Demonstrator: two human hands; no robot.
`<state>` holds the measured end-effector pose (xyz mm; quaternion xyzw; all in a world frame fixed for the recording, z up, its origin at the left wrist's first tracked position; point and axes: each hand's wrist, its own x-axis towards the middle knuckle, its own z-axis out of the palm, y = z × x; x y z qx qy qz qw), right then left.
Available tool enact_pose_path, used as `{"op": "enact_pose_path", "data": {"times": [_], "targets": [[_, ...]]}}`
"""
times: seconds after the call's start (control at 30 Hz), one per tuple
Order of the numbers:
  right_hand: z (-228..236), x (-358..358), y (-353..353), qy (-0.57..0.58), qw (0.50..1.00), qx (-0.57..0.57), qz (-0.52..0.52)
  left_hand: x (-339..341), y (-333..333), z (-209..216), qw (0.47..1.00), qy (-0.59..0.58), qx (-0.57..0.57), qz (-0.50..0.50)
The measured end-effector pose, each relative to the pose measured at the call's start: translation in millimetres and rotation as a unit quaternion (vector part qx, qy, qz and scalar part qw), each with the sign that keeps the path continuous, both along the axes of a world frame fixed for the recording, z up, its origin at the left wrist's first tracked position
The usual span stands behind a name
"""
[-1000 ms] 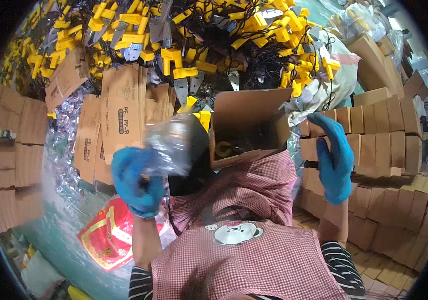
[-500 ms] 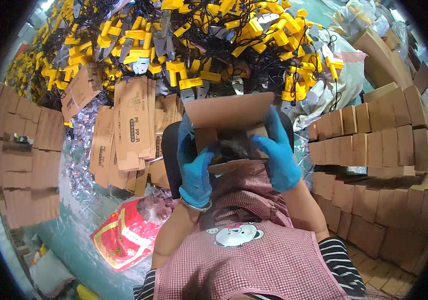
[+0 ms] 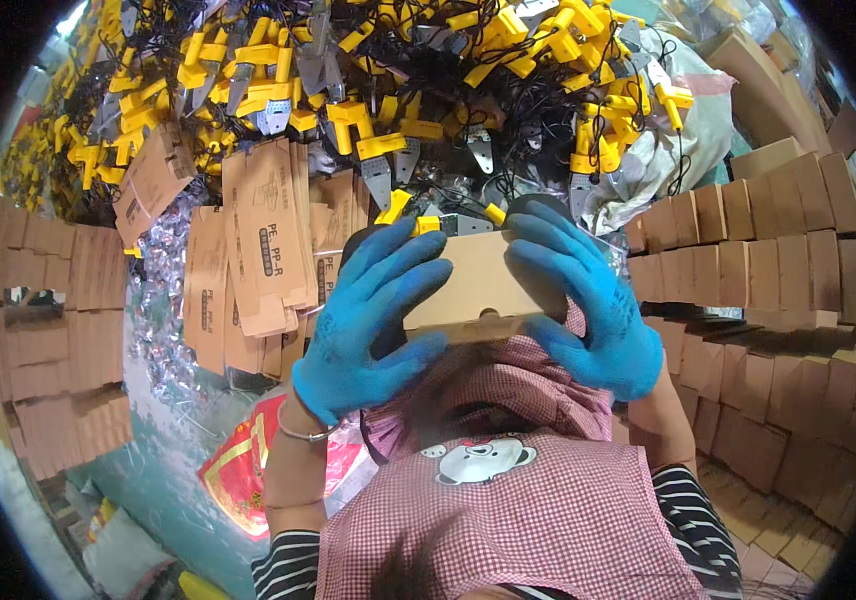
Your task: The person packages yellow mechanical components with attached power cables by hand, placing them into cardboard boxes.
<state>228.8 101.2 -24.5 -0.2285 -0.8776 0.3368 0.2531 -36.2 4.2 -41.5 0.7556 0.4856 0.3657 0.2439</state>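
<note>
A small brown cardboard box (image 3: 473, 280) is on my lap, its lid folded down over the top. My left hand (image 3: 373, 310), in a blue work glove, lies along the box's left side, fingers slightly spread over the top and thumb near the front edge. Against the right side is my right hand (image 3: 593, 310), gloved alike, its fingers on the lid and its thumb at the front corner. Between them the two hands hold the box. What is inside cannot be seen.
Ahead lies a big heap of yellow-handled tools (image 3: 353, 130) with metal plates and black cords. Flattened cartons (image 3: 268, 240) lean at the left front. Stacked boxes stand in rows on the right (image 3: 788, 280) and the left (image 3: 68, 350). A red bag (image 3: 248, 470) lies on the floor.
The box's raised lid has come down and now covers the top. My thumbs have left the opening, and both hands have moved outward onto the box's sides.
</note>
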Motion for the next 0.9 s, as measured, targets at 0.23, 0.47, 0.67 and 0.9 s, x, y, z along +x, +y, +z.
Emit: {"op": "enact_pose_path", "data": {"times": [0.23,0.47,0.67,0.9], "targets": [[4.8,-6.0,16.5,-0.033,0.994,0.092,0.056,-12.6,16.6,17.1,0.999,0.016,0.004,-0.039],[-14.6,-15.2,22.6,-0.030,0.991,0.126,0.013,-7.2,27.5,-4.3,0.997,-0.008,0.069,0.014],[-19.9,-8.7,8.6,-0.096,0.964,0.244,-0.039,9.8,-17.2,-43.1,0.963,0.148,0.203,0.092],[-49.1,0.9,-64.0,0.009,0.922,0.342,-0.184,4.5,12.5,19.6,0.979,0.148,0.134,-0.031]]}}
